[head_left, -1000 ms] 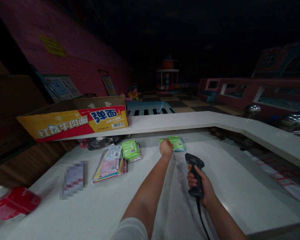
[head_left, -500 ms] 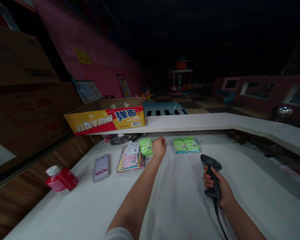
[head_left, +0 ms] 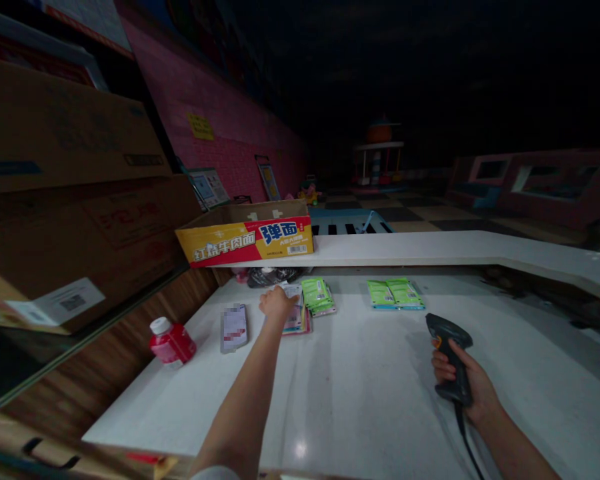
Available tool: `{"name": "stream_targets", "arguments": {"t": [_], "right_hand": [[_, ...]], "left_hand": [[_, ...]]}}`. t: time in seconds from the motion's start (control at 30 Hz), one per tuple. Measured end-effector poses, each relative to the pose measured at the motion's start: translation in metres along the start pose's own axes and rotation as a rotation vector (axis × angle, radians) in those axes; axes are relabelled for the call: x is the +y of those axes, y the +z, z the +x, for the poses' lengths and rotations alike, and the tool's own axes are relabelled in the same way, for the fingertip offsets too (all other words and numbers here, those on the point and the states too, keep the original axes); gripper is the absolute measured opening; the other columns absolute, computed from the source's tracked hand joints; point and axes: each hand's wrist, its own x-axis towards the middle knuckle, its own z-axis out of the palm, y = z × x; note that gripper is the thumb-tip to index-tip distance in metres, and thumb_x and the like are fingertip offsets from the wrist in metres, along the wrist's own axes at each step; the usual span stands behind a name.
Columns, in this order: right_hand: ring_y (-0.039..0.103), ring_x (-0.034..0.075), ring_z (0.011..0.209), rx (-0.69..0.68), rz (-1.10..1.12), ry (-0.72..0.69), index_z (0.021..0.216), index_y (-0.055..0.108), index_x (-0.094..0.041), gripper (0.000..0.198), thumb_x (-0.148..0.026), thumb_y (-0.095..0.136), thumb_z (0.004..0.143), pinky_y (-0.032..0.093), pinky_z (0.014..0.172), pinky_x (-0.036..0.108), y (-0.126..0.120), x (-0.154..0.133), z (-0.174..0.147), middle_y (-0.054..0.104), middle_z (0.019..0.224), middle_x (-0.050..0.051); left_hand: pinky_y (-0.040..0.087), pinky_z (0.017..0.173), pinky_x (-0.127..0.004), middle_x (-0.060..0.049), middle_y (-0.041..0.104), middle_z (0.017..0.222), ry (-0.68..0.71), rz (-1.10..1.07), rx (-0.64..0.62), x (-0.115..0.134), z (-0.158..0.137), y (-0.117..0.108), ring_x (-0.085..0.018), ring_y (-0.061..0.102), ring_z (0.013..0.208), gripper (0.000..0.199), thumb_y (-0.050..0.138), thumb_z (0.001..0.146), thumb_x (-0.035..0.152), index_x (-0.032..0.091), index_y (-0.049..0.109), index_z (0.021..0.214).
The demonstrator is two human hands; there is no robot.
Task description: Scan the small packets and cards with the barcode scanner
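My left hand [head_left: 277,304] reaches over a pile of flat colourful packets [head_left: 299,323], palm down, thumb spread away from the fingers. It touches the upper left part of the pile, where a whitish packet [head_left: 293,292] lies on top; the fingertips are partly hidden. Right beside the pile are some bright green packets [head_left: 317,295]. My right hand [head_left: 473,385] is wrapped round the handle of a black corded barcode scanner [head_left: 455,363], held above the counter. Farther back, between the hands, two more green packets [head_left: 395,292] lie side by side over something blue-edged.
A phone [head_left: 235,327], blurred out, and a red bottle with a white cap [head_left: 173,343] are on the white counter [head_left: 360,400] at left. An open noodle carton [head_left: 250,241] stands on the raised ledge [head_left: 405,248]. Cardboard boxes [head_left: 80,213] are stacked at far left.
My left hand has moved from beside the green packets leftward onto the colourful pile, and its thumb has spread. My right hand still holds the scanner. The view has shifted left.
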Motion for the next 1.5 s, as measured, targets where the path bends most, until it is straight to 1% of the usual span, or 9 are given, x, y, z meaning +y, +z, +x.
{"name": "stream_targets", "arguments": {"t": [0.23,0.43,0.57,0.63,0.73,0.87,1.0,1.17,1.5], "right_hand": [[0.044,0.003,0.042,-0.023,-0.003,-0.016,0.098,0.056,-0.016,0.032,-0.022,0.077,0.075,0.039,0.035,0.012,-0.008,0.001,0.004,0.047,0.062,-0.007],[0.044,0.004,0.043,-0.015,0.003,-0.007,0.098,0.055,-0.018,0.026,-0.023,0.073,0.080,0.040,0.035,0.013,-0.005,0.001,0.002,0.047,0.063,-0.006],[0.044,0.004,0.042,-0.001,0.014,-0.013,0.097,0.056,-0.016,0.022,-0.022,0.071,0.081,0.040,0.035,0.013,-0.001,0.001,0.000,0.047,0.063,-0.006],[0.044,0.004,0.042,0.003,0.016,-0.013,0.096,0.057,-0.015,0.020,-0.022,0.070,0.082,0.040,0.035,0.013,0.001,0.001,-0.001,0.047,0.062,-0.005],[0.044,0.004,0.043,0.008,0.004,-0.028,0.094,0.058,-0.015,0.017,-0.022,0.069,0.083,0.040,0.035,0.012,0.003,0.002,-0.002,0.048,0.062,-0.005],[0.044,0.004,0.042,0.018,-0.034,-0.037,0.093,0.058,-0.015,0.022,-0.024,0.073,0.080,0.039,0.035,0.012,0.004,0.003,-0.003,0.049,0.061,-0.005],[0.041,0.003,0.041,0.015,-0.120,-0.037,0.093,0.059,-0.016,0.033,-0.030,0.081,0.073,0.037,0.035,0.012,0.001,0.005,-0.003,0.049,0.059,-0.006],[0.042,0.003,0.041,0.026,-0.309,-0.067,0.089,0.060,-0.017,0.043,-0.039,0.087,0.064,0.035,0.035,0.013,0.006,0.009,-0.005,0.051,0.057,-0.006],[0.044,0.008,0.038,-0.064,-1.004,0.004,0.098,0.057,-0.021,0.051,-0.057,0.076,0.069,0.035,0.033,0.019,0.053,0.038,-0.046,0.053,0.056,-0.007]], "left_hand": [[0.046,0.090,-0.040,-0.019,0.066,0.120,-0.055,-0.022,0.088,-0.004,0.004,0.010,-0.035,0.057,0.118,0.055,0.071,0.072,0.055,0.015,0.067,0.110],[0.045,0.087,-0.039,-0.022,0.069,0.107,-0.110,-0.182,0.139,-0.001,0.012,0.009,-0.033,0.064,0.107,0.027,0.061,0.084,0.033,0.011,0.069,0.098],[0.046,0.087,-0.037,-0.015,0.069,0.099,0.053,-0.505,0.405,0.004,0.009,0.002,-0.028,0.063,0.102,0.020,0.058,0.083,0.025,0.013,0.067,0.096],[0.047,0.084,-0.034,-0.011,0.068,0.094,0.198,-0.715,0.455,0.009,-0.001,0.006,-0.025,0.062,0.096,0.019,0.059,0.081,0.029,0.015,0.067,0.092],[0.047,0.067,-0.027,-0.003,0.066,0.076,0.347,-1.020,0.219,0.022,-0.027,0.027,-0.018,0.061,0.073,0.024,0.062,0.079,0.040,0.016,0.065,0.081],[0.039,0.048,-0.022,0.003,0.057,0.057,0.321,-1.168,-0.206,0.030,-0.064,0.075,-0.012,0.049,0.047,0.034,0.068,0.073,0.049,0.016,0.061,0.073],[0.045,0.058,-0.026,-0.001,0.064,0.065,0.371,-1.006,-0.134,0.025,-0.082,0.108,-0.017,0.060,0.060,0.025,0.064,0.078,0.041,0.016,0.063,0.076],[0.049,0.083,-0.034,-0.008,0.072,0.095,0.454,-0.820,-0.022,0.021,-0.083,0.113,-0.023,0.067,0.092,0.016,0.054,0.087,0.027,0.018,0.066,0.095],[0.049,0.084,-0.033,-0.011,0.072,0.099,0.455,-0.687,-0.044,0.023,-0.087,0.115,-0.024,0.067,0.096,0.019,0.048,0.094,0.024,0.017,0.064,0.100]]}}
